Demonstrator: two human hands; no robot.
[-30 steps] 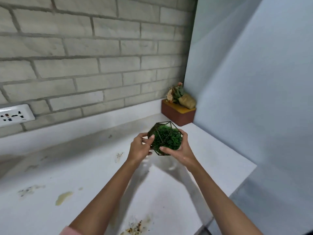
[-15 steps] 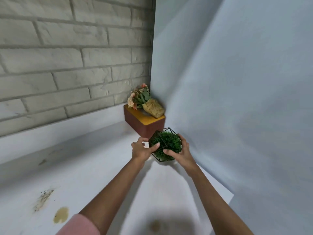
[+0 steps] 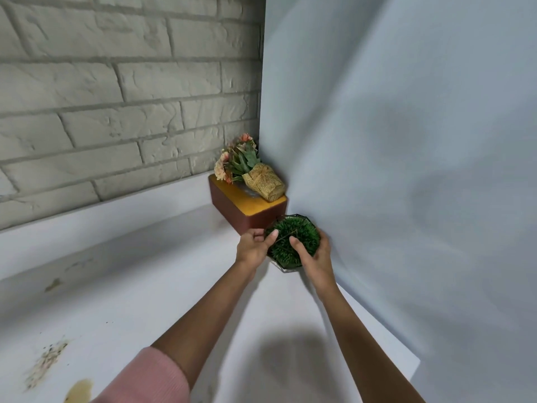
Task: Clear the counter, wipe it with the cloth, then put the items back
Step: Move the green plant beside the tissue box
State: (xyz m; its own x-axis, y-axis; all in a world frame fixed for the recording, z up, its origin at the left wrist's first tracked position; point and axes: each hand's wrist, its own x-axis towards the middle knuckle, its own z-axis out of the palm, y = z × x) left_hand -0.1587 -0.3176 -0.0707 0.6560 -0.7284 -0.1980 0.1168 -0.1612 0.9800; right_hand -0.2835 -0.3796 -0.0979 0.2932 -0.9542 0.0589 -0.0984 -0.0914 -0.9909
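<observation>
A green moss ball in a black wire geometric frame sits low at the counter's far right corner, against the blue-grey side wall. My left hand grips its left side and my right hand grips its right side, thumbs over the top. Whether its base touches the white counter is hidden by my hands. Just behind it stands a reddish-brown wooden box with a small wrapped flower bouquet lying on its yellow top.
Stains mark the counter at the near left: a speckled crumb patch and a yellowish spill. A grey brick wall runs behind. The counter's right edge drops off near my right forearm.
Both hands carried the wire-framed moss ball to the right and farther back, from mid-counter to the corner beside the wooden box. The view swung right, so the wall socket left the frame.
</observation>
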